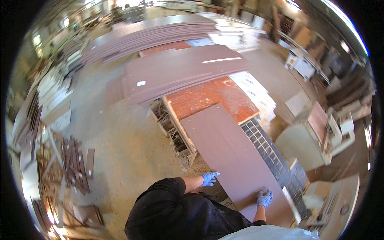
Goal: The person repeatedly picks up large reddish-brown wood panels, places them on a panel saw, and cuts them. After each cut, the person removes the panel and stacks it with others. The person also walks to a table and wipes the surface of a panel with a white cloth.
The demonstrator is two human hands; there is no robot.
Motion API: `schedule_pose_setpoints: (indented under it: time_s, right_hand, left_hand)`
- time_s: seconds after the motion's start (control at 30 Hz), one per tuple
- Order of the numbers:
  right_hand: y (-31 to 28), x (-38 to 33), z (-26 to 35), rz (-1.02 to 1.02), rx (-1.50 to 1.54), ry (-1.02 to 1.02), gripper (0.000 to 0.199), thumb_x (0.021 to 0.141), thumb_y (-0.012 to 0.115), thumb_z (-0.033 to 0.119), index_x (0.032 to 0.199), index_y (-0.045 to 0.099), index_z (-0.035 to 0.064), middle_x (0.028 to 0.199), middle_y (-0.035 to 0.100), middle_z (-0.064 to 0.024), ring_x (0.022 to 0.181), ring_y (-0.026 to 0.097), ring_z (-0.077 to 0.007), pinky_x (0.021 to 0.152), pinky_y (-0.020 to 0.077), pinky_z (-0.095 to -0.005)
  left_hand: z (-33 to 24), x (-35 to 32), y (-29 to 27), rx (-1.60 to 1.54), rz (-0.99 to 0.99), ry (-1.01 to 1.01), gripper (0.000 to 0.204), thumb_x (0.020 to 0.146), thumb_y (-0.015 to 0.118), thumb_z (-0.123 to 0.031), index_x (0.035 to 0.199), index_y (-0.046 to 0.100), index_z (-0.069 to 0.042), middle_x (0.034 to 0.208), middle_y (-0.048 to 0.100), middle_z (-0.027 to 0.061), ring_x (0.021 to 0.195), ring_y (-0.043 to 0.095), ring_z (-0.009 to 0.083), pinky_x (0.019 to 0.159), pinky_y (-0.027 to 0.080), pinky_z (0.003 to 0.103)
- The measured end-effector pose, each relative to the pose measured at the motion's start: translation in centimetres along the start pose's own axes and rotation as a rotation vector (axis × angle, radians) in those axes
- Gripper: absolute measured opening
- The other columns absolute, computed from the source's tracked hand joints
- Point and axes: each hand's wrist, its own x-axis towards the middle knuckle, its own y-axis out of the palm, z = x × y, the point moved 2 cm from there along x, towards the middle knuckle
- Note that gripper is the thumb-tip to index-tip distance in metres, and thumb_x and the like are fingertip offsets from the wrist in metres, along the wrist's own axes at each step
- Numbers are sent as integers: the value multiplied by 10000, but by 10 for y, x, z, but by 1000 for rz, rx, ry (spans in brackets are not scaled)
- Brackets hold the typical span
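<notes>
The person is standing at the near end of a long brown panel [230, 156], which is lying flat on the red-topped surface [210, 96] and overhanging it toward the person; the left hand [209, 178], in a blue glove, is resting with fingers spread on the panel's left long edge; the right hand [264, 198], also gloved, is lying open and flat on the panel's face near its near end; neither hand is closing around anything. A dark gridded rack [272, 154] is lying just beside the panel's right edge; a stack of similar brown boards [180, 70] is sitting well beyond on the same surface. Judgement: the panel is being steadied or aligned; any further move is calling for even pressure from both hands, keeping the panel square and off the rack.
</notes>
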Motion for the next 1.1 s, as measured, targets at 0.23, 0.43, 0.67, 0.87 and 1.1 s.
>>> schedule_pose_setpoints:
  time_s: [0.23,0.43,0.67,0.87,1.1]
  right_hand:
    - [12,104,50,154,-18,-174,595,724,706,363,1227,516,106,1310,458,-167,1208,432,-323,998,375,-392]
    - [41,169,75,260,103,-198,500,717,684,438,1109,605,138,1075,606,-148,1031,559,-313,890,446,-417]
    - [62,179,95,218,66,-200,454,734,637,493,968,662,106,943,650,-177,880,620,-330,778,485,-428]
    - [84,219,72,468,273,-314,493,758,656,460,909,655,-9,850,672,-174,766,631,-287,713,478,-413]
    - [117,233,49,766,670,-1,445,806,661,390,986,654,-18,870,604,-55,797,536,-152,707,445,-311]
  left_hand:
    - [9,17,8,-217,-14,-2,655,801,630,-442,1349,387,-179,1437,337,35,1265,377,255,998,348,452]
    - [10,29,11,-428,-85,42,524,794,668,-329,1250,484,-149,1282,513,63,1196,454,216,986,379,415]
    - [15,20,8,-678,-25,73,386,764,712,-152,1114,563,-88,1091,629,64,982,598,207,876,488,347]
    - [11,-21,21,-565,136,244,380,750,722,-98,1104,587,-78,1068,638,68,969,602,201,866,493,335]
    - [10,-139,16,-432,93,532,414,753,740,-242,1098,619,-47,1036,649,44,914,607,151,793,493,314]
